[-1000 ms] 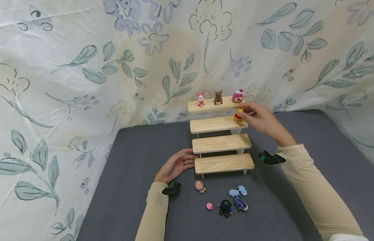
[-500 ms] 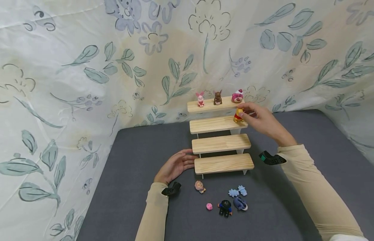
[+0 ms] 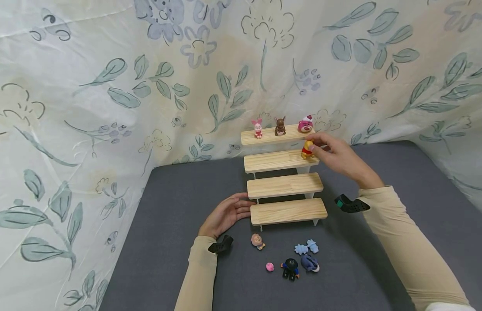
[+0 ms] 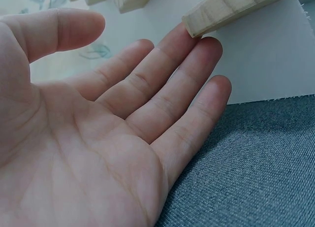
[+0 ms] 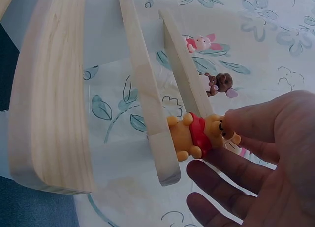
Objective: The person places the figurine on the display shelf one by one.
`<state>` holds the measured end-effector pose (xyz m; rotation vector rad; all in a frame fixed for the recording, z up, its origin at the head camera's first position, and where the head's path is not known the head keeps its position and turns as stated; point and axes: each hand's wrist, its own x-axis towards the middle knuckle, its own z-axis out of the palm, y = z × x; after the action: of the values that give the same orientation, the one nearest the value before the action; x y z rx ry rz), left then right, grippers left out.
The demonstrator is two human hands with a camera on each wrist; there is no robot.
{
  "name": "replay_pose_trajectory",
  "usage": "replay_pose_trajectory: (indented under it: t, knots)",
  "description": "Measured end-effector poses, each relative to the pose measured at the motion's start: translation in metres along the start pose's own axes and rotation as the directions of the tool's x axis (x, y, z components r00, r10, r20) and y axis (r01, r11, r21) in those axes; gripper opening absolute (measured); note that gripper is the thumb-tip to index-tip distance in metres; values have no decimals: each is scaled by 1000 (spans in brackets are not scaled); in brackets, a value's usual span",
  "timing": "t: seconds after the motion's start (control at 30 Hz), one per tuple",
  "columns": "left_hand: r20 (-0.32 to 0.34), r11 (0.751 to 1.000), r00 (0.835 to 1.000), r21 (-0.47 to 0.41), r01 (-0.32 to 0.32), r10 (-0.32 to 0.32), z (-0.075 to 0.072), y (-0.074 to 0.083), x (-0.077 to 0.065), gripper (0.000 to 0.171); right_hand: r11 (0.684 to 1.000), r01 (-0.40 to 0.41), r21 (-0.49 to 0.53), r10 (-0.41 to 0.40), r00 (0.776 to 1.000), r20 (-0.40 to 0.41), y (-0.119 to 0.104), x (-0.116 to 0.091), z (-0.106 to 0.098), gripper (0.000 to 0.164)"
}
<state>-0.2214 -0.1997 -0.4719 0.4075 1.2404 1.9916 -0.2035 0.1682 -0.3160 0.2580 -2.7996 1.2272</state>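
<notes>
My right hand (image 3: 339, 159) pinches a yellow bear figurine in a red shirt (image 5: 199, 133) by its head, between thumb and fingers. The bear stands upright at the right end of the second-highest board (image 3: 272, 161) of a four-step wooden display stand. My left hand (image 3: 226, 214) lies palm up at the stand's left side, its fingers extended and fingertips right at the end of the lowest board (image 4: 221, 13). On the top board (image 3: 248, 138) are a pink piglet figurine (image 3: 258, 128), a brown kangaroo-like figurine (image 3: 280, 126) and a magenta bear in a white-and-red hat (image 3: 305, 124).
On the dark grey table (image 3: 178, 259) before the stand lie a peach figurine (image 3: 258, 241), a small pink piece (image 3: 269, 267), a black-and-blue figurine (image 3: 290, 268), a dark blue figurine (image 3: 310, 262) and light blue pieces (image 3: 301, 249). Floral fabric (image 3: 147, 108) hangs behind.
Hardly anything differs. Both hands keep their places, the right still at the yellow bear; the head view has shifted very slightly.
</notes>
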Motion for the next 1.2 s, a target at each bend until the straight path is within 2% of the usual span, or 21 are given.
replay_pose_trajectory:
  t: [0.4, 0.8, 0.97, 1.2]
  knots:
    - [25, 1000, 1000, 7, -7, 7, -1, 1, -1, 40, 998, -65, 0, 65, 998, 22, -4, 3, -4, 44]
    - [-13, 1000, 1000, -20, 21, -22, -1, 5, -1, 41, 998, -68, 5, 68, 998, 19, -8, 4, -8, 43]
    - [-27, 999, 999, -26, 27, -28, 0, 6, -1, 37, 998, -63, 14, 63, 998, -7, -10, 3, -11, 42]
    - [-17, 999, 1000, -23, 26, -26, 0, 6, -1, 41, 998, -55, 41, 58, 994, -90, -19, -3, -19, 42]
